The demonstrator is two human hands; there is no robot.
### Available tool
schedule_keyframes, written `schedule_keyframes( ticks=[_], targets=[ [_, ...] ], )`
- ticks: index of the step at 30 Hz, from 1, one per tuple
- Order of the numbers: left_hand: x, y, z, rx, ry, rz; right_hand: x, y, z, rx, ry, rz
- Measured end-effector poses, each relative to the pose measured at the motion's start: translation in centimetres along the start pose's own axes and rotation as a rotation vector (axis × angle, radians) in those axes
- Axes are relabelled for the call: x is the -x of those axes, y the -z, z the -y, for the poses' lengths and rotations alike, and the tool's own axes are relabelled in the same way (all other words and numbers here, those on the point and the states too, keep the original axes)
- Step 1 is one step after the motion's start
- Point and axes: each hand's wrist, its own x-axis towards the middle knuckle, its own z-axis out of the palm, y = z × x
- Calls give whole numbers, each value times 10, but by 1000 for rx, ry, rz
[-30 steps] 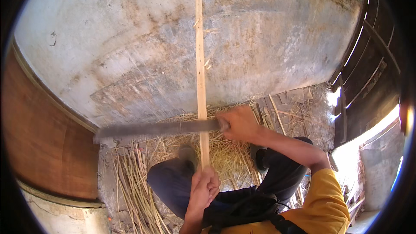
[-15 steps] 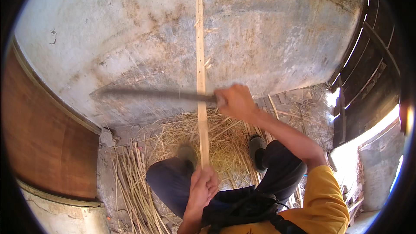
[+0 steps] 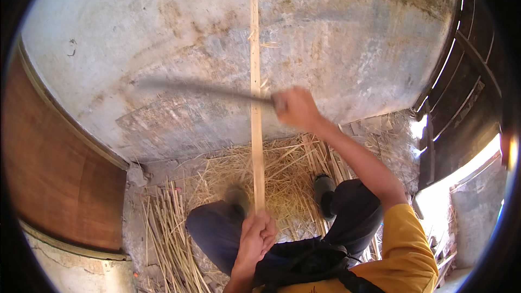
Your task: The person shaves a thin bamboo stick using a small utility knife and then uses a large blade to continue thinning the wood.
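A long pale bamboo strip [image 3: 255, 103] stands nearly upright in front of me, reaching up the grey wall. My left hand [image 3: 258, 237] grips its lower end above my knees. My right hand [image 3: 294, 108] is raised to the right of the strip and shut on the handle of a long dark blade [image 3: 201, 89]. The blade points left, blurred, and crosses the strip at about its middle. Thin splinters stick out from the strip near its upper part.
A stained grey concrete wall [image 3: 336, 38] fills the upper view. Straw and split bamboo slivers [image 3: 168, 233] cover the floor around my feet. A brown wooden panel [image 3: 54, 184] stands at the left. Dark wooden slats [image 3: 461, 108] and a bright opening lie at the right.
My right hand has lifted the blade up along the strip, from near knee height to about mid-strip. The left hand and the strip have stayed in place.
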Motion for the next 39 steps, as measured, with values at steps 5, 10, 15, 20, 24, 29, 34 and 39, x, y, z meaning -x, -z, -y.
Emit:
schedule_keyframes(
  ticks=[5,10,15,20,24,29,34,39],
  targets=[
    [2,-2,-2,-24,-9,2,-30,5,-16,78,95,-229],
    [-1,9,-1,5,-37,73,8,-3,0,12,154,-65],
    [0,7,-3,-33,-43,51,-22,9,-8,133,127,-19],
    [2,3,-6,-12,-44,54,-82,21,-36,159,127,-268],
    [3,4,-7,-40,-47,35,-59,13,-29,-36,175,-250],
    [4,11,-6,-18,-56,44,-31,7,-12,173,348,-86],
    [-2,6,-2,-63,-25,27,-113,38,-44,96,73,-207],
    [3,9,-5,-6,-33,70,-103,28,-39,55,79,-242]
  ],
)
